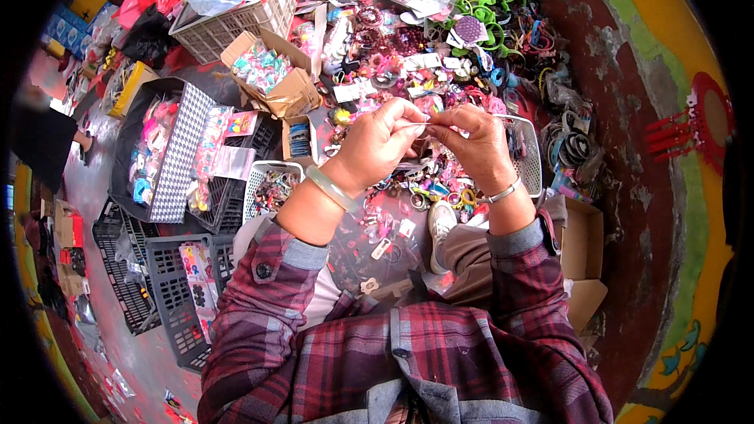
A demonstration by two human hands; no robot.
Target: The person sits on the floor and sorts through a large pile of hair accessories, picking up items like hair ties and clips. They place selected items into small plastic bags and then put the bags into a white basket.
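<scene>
My left hand (369, 141) and my right hand (477, 144) are raised close together in front of me, fingertips pinched. A thin whitish strand (418, 123) runs between them, too small for me to make out its kind. Both hands hold it, one at each end. Behind and below them spreads a large heap of small colourful hair accessories and trinkets (385, 71). Under my left wrist stands a white plastic basket (252, 193) with small pieces in it. A second white basket (536, 163) sits beside my right wrist, partly hidden by it.
Left of the heap are a cardboard box (294, 100) of packets, a large plastic crate (275, 8) and a houndstooth-patterned box (174, 169). A dark plastic crate (179, 306) lies nearer. An open cardboard box (585, 243) stands right of my knee. Someone in dark clothes (43, 137) is at the far left.
</scene>
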